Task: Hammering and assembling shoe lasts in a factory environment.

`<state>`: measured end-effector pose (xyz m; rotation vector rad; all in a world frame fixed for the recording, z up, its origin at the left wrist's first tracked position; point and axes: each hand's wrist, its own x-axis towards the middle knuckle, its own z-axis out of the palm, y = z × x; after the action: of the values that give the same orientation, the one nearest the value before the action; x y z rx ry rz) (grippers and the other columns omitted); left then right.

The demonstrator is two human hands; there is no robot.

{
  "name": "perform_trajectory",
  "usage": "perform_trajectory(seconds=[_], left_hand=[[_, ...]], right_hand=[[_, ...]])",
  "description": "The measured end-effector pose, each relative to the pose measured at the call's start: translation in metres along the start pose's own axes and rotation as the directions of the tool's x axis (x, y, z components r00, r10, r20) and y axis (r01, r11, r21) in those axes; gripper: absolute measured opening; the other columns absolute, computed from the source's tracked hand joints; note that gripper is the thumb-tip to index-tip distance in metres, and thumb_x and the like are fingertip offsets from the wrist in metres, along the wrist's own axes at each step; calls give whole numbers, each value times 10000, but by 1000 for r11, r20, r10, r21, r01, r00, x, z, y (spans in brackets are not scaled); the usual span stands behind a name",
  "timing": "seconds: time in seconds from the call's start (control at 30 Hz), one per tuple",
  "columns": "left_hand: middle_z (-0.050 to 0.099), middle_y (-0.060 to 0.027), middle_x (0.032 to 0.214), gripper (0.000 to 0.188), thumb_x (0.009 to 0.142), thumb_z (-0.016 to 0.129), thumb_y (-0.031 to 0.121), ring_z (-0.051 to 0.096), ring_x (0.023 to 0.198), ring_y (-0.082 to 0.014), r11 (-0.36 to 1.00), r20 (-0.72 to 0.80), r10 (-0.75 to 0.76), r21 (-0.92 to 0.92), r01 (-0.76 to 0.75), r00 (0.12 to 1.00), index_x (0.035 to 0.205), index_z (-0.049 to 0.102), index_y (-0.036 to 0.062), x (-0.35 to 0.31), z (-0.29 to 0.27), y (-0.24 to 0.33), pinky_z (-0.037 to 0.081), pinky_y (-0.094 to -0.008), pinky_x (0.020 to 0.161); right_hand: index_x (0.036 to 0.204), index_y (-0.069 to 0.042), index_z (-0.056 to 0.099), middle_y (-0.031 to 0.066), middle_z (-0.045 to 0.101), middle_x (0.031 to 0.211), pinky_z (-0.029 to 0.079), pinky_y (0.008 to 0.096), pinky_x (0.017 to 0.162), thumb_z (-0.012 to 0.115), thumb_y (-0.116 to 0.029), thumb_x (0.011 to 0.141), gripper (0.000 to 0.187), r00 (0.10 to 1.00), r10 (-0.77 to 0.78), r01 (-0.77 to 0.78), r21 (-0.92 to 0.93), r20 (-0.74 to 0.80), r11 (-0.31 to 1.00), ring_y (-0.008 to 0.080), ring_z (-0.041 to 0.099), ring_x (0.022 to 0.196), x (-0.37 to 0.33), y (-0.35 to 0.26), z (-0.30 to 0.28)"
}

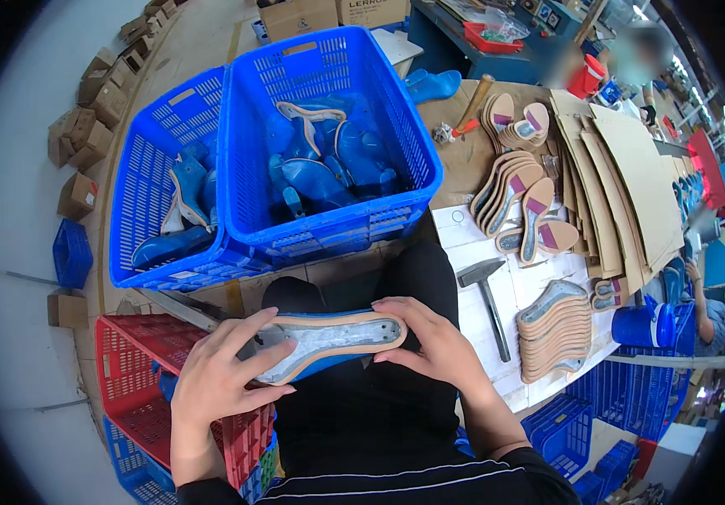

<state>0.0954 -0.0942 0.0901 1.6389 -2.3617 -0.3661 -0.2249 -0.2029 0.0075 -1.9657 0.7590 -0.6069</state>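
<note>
Above my lap I hold a blue shoe last (322, 367) with an insole (341, 338) lying along its upturned bottom. The insole has a grey middle and a tan rim. My left hand (226, 362) grips the wide end, its fingers spread over the insole's surface. At the narrow end my right hand (430, 343) pinches last and insole between thumb and fingers. Most of the last is hidden under the insole. To the right, on a white-covered table (472, 244), lies a hammer (490, 305) beside a stack of insoles (554, 337).
Ahead stand two blue crates (337, 225) (156, 135) holding blue lasts (316, 181). A red crate (135, 370) is at my left. More insoles (510, 189), cardboard sheets (632, 185), a wooden-handled tool (474, 99) and a blue jug (645, 324) are on the right. A person's arm (701, 295) shows far right.
</note>
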Motion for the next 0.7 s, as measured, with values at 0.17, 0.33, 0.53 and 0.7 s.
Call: perform_trajectory(seconds=[0.17, 0.33, 0.53, 0.7], left_hand=[[631, -139, 1467, 570, 749, 941, 465, 724, 1086, -337, 1000, -24, 17, 0, -17, 1000, 1269, 782, 290, 5, 3, 1, 650, -422, 786], [632, -141, 1454, 611, 726, 957, 479, 722, 1109, -344, 1000, -18, -4, 5, 4, 1000, 1289, 780, 320, 5, 6, -1, 657, -436, 815], [607, -173, 1457, 689, 695, 976, 474, 700, 1194, -367, 999, 22, -25, 21, 25, 999, 1334, 761, 332, 0, 6, 1, 656, -462, 881], [605, -188, 1447, 721, 676, 990, 444, 699, 1198, -381, 999, 28, -47, 2, 47, 998, 1344, 753, 312, 1, 7, 2, 655, -477, 888]], right_hand=[[1412, -30, 642, 173, 677, 1408, 562, 415, 1071, 939, -211, 824, 683, 1000, -11, 9, 223, 9, 975, 342, 691, 1284, 3, 25, 0], [1472, 10, 611, 192, 644, 1484, 534, 412, 1126, 908, -212, 878, 700, 998, -10, -25, 600, 54, 800, 291, 673, 1326, -4, 64, 12], [1415, 20, 681, 203, 711, 1395, 555, 373, 1086, 779, -356, 1000, 569, 987, 140, -140, 859, 80, 493, 273, 708, 1259, -6, 80, 23], [1410, 3, 698, 168, 731, 1369, 572, 332, 1033, 774, -251, 997, 490, 979, 158, -183, 878, 125, 443, 228, 719, 1210, -6, 86, 23]])
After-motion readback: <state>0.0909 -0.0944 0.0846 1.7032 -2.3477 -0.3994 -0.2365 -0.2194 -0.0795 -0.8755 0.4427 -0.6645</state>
